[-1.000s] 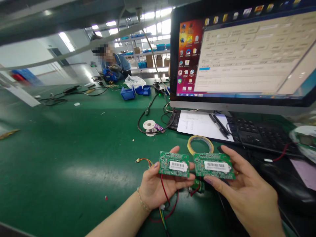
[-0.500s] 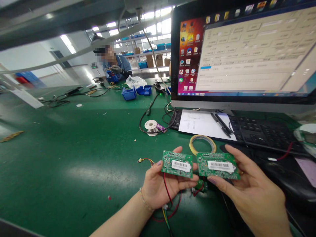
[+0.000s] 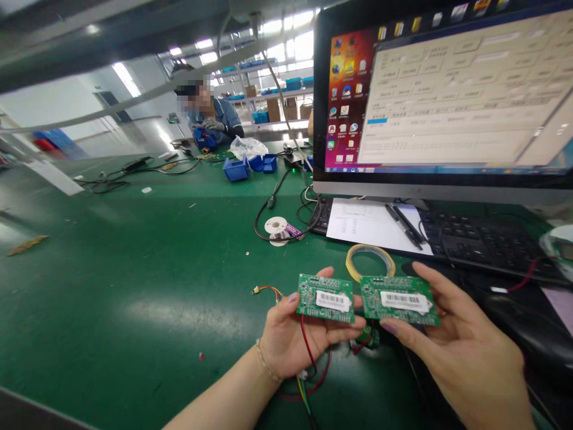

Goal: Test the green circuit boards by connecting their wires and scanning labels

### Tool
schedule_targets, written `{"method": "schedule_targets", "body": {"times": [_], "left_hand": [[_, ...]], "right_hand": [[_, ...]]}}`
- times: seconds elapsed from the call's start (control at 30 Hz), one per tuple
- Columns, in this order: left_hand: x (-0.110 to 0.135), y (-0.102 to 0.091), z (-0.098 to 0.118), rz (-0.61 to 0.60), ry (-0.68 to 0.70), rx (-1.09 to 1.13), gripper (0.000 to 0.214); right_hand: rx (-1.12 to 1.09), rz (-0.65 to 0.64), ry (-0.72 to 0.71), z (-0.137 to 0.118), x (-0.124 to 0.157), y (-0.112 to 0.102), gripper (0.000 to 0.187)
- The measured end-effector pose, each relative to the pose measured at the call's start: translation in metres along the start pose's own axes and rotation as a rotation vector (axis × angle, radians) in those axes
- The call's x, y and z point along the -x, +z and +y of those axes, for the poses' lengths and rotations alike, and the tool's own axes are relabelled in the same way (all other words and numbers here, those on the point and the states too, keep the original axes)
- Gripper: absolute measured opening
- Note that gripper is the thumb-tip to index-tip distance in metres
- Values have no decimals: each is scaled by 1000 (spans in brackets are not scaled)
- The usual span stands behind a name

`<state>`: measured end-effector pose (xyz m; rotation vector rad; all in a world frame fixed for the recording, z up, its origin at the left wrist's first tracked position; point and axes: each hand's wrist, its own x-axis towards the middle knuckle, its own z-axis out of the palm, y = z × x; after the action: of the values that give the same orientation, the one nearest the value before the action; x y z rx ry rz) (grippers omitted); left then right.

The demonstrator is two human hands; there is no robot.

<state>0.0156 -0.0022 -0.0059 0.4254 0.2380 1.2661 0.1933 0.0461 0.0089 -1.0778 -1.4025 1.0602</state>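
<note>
While both boards sit slightly further right and lower in the frame than a second ago, the whole scene has shifted with them. I judge this to be head drift, not hand motion. Grip and spacing are unchanged, and the pair stays side by side with the barcode labels up.

The left hand (image 3: 295,334), bottom centre, lies palm up and pinches the left board (image 3: 325,298) by its edges. Red wires (image 3: 308,358) trail down from that board over the palm. The right hand (image 3: 461,352), lower right, holds the right board (image 3: 400,300), thumb along its top edge and fingers beneath. The two boards are level and just apart.

- Just above them: tape roll (image 3: 370,261) on the green desk (image 3: 134,269).
- Above that: sheet (image 3: 367,222) with pens (image 3: 405,224), keyboard (image 3: 483,242).
- Upper right: monitor (image 3: 447,95).
- Upper left of centre: a co-worker (image 3: 215,116), well apart.
</note>
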Motion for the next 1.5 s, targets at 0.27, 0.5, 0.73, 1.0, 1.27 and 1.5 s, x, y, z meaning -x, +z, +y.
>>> {"method": "schedule_targets", "body": {"times": [0.27,0.5,0.73,1.0,1.27,1.5], "left_hand": [[1,-2,-1,-16,8,-3,46],[-1,0,1,13,-12,14,43],[-5,6,1,113,-22,9,44],[-5,13,-4,216,0,42,57],[-3,15,-6,281,90,8,47],[-6,16,-4,443,127,-10,44]], "right_hand": [[-6,12,-2,-2,-2,1,69],[-1,4,6,-5,-2,2,69],[1,-2,30,-6,-1,3,69],[45,1,22,-4,0,4,68],[50,13,19,-3,-1,6,67],[8,-26,33,-3,-2,7,65]]}}
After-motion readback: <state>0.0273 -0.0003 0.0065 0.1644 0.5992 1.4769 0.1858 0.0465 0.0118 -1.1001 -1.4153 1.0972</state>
